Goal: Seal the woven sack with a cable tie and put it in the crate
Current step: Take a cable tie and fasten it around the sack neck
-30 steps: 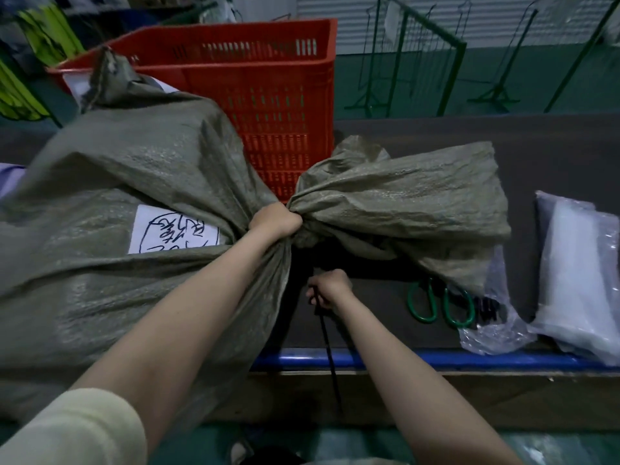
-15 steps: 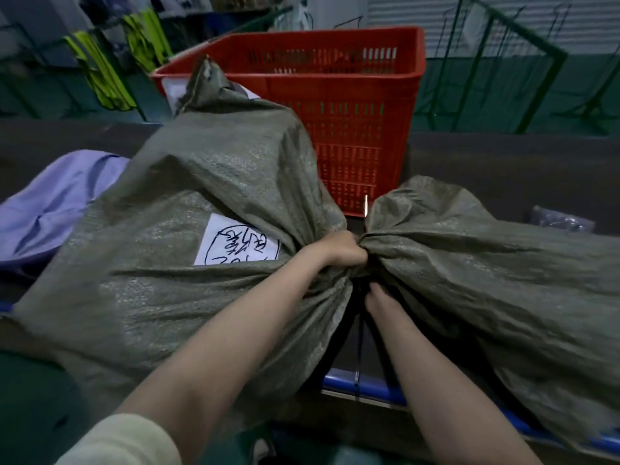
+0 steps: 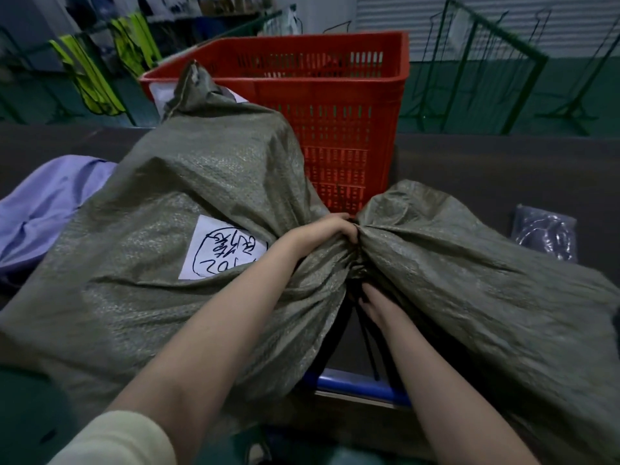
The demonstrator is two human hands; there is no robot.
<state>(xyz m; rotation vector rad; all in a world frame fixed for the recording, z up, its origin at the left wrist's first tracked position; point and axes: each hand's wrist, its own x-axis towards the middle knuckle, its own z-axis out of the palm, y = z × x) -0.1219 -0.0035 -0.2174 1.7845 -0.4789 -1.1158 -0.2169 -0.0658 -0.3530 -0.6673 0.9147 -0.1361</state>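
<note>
A bulky grey-green woven sack [image 3: 174, 263] lies on the dark table, with a white handwritten label [image 3: 221, 253] on its side. Its neck is bunched at the middle, and the loose top [image 3: 469, 273] fans out to the right. My left hand [image 3: 330, 231] grips the bunched neck from above. My right hand [image 3: 375, 303] is under the neck, its fingers tucked against the fabric, holding a black cable tie [image 3: 369, 344] whose tail hangs down toward the table edge. The red slatted crate [image 3: 335, 105] stands just behind the sack.
A lilac garment [image 3: 43, 213] lies at the left on the dark table [image 3: 486, 169]. A clear bag of dark items [image 3: 545, 236] sits at the right. The table's blue front edge [image 3: 355, 385] runs below my hands. Green wire racks stand behind.
My right hand rose from the table edge with the cable tie and went under the sack's neck. The view swung left, so the scissors and plastic bags are out of sight.
</note>
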